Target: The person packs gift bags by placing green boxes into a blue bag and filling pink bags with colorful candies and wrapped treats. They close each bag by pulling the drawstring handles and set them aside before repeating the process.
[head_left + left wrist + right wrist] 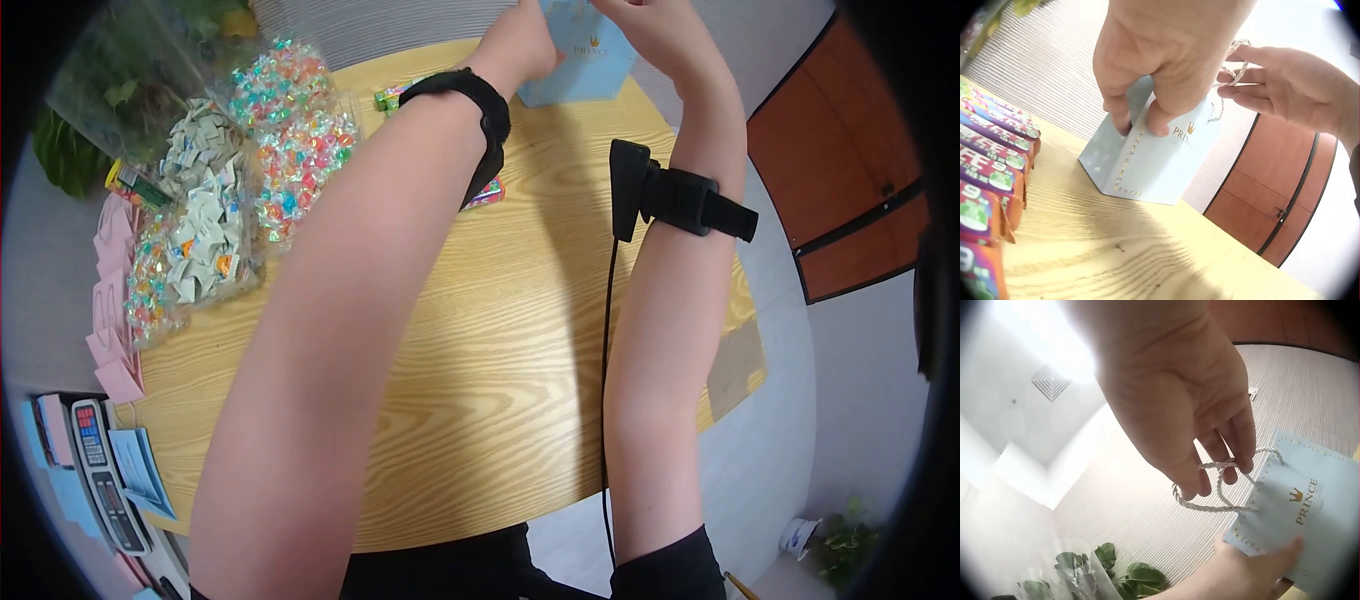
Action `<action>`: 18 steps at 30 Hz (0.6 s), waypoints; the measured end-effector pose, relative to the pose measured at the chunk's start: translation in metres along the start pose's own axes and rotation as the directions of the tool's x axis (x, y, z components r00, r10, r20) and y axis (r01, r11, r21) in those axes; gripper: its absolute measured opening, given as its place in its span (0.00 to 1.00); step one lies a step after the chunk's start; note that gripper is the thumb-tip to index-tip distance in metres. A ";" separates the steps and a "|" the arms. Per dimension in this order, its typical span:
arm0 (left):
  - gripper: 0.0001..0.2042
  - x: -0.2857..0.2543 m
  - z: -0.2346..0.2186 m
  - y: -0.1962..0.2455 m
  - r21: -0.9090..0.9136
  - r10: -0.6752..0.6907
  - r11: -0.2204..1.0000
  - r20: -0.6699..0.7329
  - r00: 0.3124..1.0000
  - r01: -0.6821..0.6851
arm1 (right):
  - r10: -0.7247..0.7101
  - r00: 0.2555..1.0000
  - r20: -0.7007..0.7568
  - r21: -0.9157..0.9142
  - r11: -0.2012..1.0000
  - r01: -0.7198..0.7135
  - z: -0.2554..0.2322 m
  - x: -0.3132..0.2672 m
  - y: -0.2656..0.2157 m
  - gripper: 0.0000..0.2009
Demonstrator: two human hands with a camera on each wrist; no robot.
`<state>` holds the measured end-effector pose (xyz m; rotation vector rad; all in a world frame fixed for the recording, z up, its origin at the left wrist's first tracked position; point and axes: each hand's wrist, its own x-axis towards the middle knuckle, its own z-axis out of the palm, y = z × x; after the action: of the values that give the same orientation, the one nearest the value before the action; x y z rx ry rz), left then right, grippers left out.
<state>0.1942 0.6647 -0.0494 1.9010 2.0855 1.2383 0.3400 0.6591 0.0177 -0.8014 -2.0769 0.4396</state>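
Observation:
A light blue paper gift bag (580, 85) with a gold crown and "PRINCE" printed on it stands at the table's far edge. My left hand (1154, 50) pinches a side edge of the bag, thumb on the printed front and a finger on the side panel. The right hand (1191, 406) holds the bag's twisted rope handles (1210, 506) between thumb and fingers, above the bag's top. In the head view both hands are partly cut off by the upper edge. The bag's inside is hidden.
Colourful candy packs (991, 156) stand in a row left of the bag, mostly behind my left forearm in the head view. Bags of wrapped candies (305, 165) fill the table's left side, near pink paper bags (115, 290). A scale (110, 490) sits at lower left.

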 end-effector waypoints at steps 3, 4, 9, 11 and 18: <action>0.47 -0.002 0.000 0.001 0.073 -0.051 0.996 0.062 0.997 0.047 | -0.024 0.999 0.030 -0.012 1.000 0.025 -0.011 -0.009 -0.019 0.14; 0.46 -0.005 -0.001 0.000 0.082 0.005 0.997 0.024 1.000 -0.007 | 0.025 0.998 0.050 -0.054 0.998 -0.022 -0.013 -0.009 -0.025 0.13; 0.45 -0.011 -0.020 0.015 0.039 -0.060 0.998 0.155 0.986 0.054 | 0.000 0.999 0.046 -0.101 0.995 0.005 -0.003 0.000 0.003 0.10; 0.47 -0.008 -0.018 0.009 0.068 0.027 0.997 0.143 0.989 -0.037 | -0.020 0.998 0.059 -0.248 0.968 0.034 0.002 0.000 0.023 0.12; 0.50 -0.016 -0.027 0.016 0.026 -0.028 0.999 0.148 0.989 0.024 | 0.015 0.991 0.132 -0.200 0.980 0.012 -0.009 0.002 0.032 0.19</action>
<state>0.1964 0.6357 -0.0290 1.9049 2.0520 1.0368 0.3588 0.6838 0.0066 -0.9129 -2.2711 0.2939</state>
